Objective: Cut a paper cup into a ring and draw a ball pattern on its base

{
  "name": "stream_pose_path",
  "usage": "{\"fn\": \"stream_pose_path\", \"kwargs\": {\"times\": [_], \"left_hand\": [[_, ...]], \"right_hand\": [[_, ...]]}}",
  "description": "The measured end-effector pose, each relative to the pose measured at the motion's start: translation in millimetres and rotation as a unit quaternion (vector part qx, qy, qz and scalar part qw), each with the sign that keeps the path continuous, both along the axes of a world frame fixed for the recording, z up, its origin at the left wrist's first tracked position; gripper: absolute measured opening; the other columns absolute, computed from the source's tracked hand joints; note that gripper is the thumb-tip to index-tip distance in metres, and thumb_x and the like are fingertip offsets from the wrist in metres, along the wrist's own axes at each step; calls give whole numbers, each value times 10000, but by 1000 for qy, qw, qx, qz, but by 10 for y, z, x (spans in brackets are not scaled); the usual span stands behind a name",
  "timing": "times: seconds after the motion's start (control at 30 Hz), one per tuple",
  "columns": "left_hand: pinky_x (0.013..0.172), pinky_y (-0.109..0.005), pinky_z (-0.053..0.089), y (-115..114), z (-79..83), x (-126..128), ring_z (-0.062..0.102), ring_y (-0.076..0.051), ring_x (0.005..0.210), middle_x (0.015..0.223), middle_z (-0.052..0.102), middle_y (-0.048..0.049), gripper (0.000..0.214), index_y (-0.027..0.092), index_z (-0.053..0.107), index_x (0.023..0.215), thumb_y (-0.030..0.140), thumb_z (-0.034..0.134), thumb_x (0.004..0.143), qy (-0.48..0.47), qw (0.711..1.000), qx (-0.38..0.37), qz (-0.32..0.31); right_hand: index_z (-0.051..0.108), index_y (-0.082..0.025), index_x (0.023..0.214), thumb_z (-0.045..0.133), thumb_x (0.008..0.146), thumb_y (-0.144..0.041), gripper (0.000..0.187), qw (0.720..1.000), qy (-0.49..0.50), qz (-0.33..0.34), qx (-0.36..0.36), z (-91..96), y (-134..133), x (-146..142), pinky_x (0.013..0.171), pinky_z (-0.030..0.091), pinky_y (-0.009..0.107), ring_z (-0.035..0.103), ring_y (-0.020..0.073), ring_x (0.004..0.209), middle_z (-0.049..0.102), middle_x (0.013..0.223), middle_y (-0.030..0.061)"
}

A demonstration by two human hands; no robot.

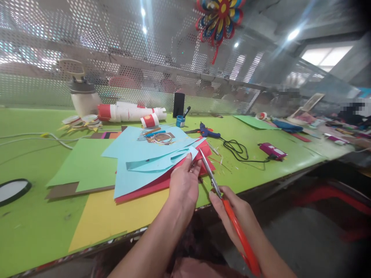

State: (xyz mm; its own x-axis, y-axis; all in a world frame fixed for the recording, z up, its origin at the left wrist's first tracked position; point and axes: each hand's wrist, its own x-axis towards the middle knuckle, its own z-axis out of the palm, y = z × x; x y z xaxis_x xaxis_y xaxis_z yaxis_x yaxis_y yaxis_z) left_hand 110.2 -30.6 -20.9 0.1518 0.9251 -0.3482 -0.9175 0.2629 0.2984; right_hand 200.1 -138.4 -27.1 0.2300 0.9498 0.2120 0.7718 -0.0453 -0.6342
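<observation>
My left hand (184, 181) pinches the near right corner of a light blue paper sheet (150, 152) that lies on a red sheet (162, 183). My right hand (232, 210) is closed round the orange handles of a pair of scissors (216, 189). The metal blades point up and away, their tips just right of my left fingers and beside the blue paper's edge. The paper stack rests on yellow (110, 216) and green sheets (84, 162) near the front edge of the green table (31, 224).
A blue glue gun (209, 132) with a black cord, a purple device (272, 150), a small blue paint pot (180, 121), rolled red-and-white paper (130, 112), a white jug (82, 98) and a perforated metal screen (130, 58) stand farther back. A black-rimmed disc (13, 190) lies at left.
</observation>
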Motion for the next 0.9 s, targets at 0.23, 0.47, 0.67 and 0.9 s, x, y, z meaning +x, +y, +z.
{"fn": "stream_pose_path", "kwargs": {"times": [0.23, 0.47, 0.67, 0.9], "left_hand": [[732, -258, 567, -6, -3, 3, 652, -121, 693, 712, 691, -62, 169, 80, 667, 696, 61, 612, 854, 7, 1000, -6, 5], [709, -240, 571, -3, -2, 9, 651, -113, 681, 714, 697, -58, 182, 94, 663, 693, 67, 602, 862, 18, 1000, -7, 2], [715, -247, 569, 6, -13, 1, 657, -118, 684, 726, 701, -64, 180, 89, 669, 702, 58, 594, 863, 19, 1000, -5, 4], [688, -249, 564, 20, -23, -11, 660, -124, 673, 736, 706, -67, 148, 78, 675, 738, 49, 593, 858, 24, 1000, -5, 16]], "right_hand": [[585, -211, 894, 448, 903, -582, 395, 1000, 11, 2, -16, -38, 5, 28, 455, 367, 224, 510, 152, 482, 568, 552, -7], [587, -216, 862, 441, 898, -597, 409, 1000, 19, -2, -1, -59, 6, 15, 452, 365, 226, 505, 155, 466, 540, 530, -12], [599, -206, 885, 448, 895, -604, 425, 1000, 12, 6, -7, -50, 20, 31, 460, 369, 226, 482, 148, 463, 518, 514, -22], [591, -198, 853, 478, 895, -569, 389, 999, 36, 21, -18, -11, 30, 43, 456, 345, 215, 466, 133, 491, 530, 547, -15]]}}
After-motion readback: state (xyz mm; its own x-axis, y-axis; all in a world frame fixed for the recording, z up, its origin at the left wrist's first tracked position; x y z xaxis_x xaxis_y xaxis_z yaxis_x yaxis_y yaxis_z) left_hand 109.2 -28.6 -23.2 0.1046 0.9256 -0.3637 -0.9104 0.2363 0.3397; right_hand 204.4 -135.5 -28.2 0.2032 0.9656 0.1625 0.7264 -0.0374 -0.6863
